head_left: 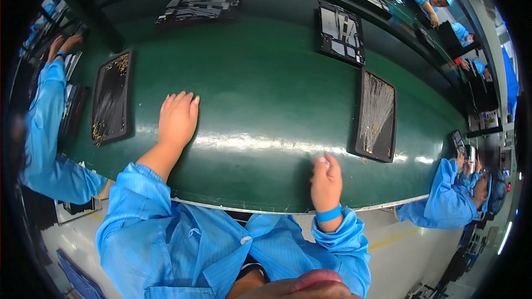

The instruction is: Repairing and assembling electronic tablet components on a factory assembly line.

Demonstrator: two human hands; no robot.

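Right of centre in the frame, a black tray (376,115) of thin pale wires lies on the green belt (266,94), its long axis running from the upper part of the frame toward the lower, slightly tilted, the wires inside lined the same way. Just left of and below its near corner sits the right hand (326,182), low on the belt near the edge, fingers curled closed with the thumb and fingertips pinched together; something small and pale shows at the tips, too small to tell. A blue band circles its wrist. The left hand (177,119) lies flat, palm down, at centre left, fingers stretched out and together, pointing to the top of the frame, holding nothing. To its left is a second black tray (112,105) with small golden parts at both ends, long axis likewise up and down. Two more dark trays (339,33) sit across the belt at the top. Other people's blue sleeves (44,133) show at both sides.
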